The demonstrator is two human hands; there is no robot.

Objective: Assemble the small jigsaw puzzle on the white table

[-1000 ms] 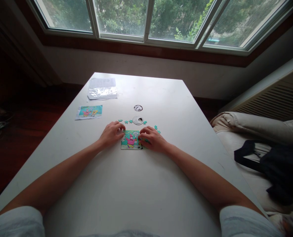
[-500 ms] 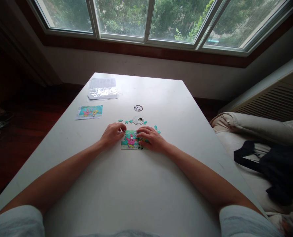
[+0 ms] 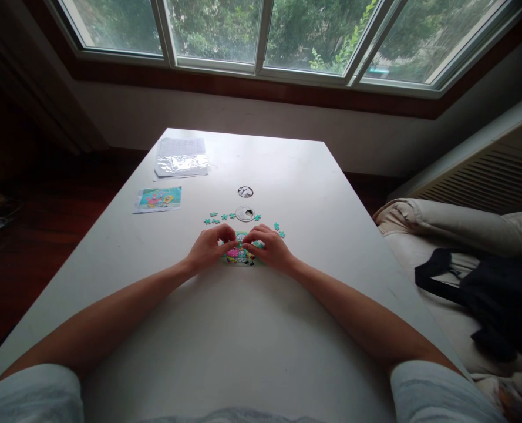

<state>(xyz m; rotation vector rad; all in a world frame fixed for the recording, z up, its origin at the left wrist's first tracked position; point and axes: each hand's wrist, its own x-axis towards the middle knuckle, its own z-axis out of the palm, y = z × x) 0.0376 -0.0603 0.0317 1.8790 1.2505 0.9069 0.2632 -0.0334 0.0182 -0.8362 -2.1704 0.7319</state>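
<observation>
A small jigsaw puzzle (image 3: 241, 257) of cut card is laid flat near the middle of a smooth white table (image 3: 252, 335), its printed surface of pink, yellow and green broken by fine curved seams. Its left part is covered by the left hand (image 3: 210, 245) and its right part by the right hand (image 3: 273, 248). The fingers of both hands are curled, and the thumb and forefinger of each are brought close together above the puzzle; whether a piece is pinched between them cannot be told at this size.

Loose teal pieces (image 3: 224, 217), knobbed and notched at the edges, are scattered beyond the hands, to the left and right of a round, pale ring (image 3: 239, 217) with a dark opening. Beyond the ring, a dark-rimmed round opening (image 3: 245, 192) is set in the tabletop. To the left, a thin, slightly creased picture sheet (image 3: 159, 200) is printed with similar coloured figures. Farther back, papers (image 3: 181, 147) are partly covered by a glossy, wrinkled clear plastic wrapper (image 3: 182, 165).

At the right, dark cloth (image 3: 498, 299) with a looped strap is spread over soft, pale upholstery (image 3: 445, 229), below a slatted grille (image 3: 485, 182).
</observation>
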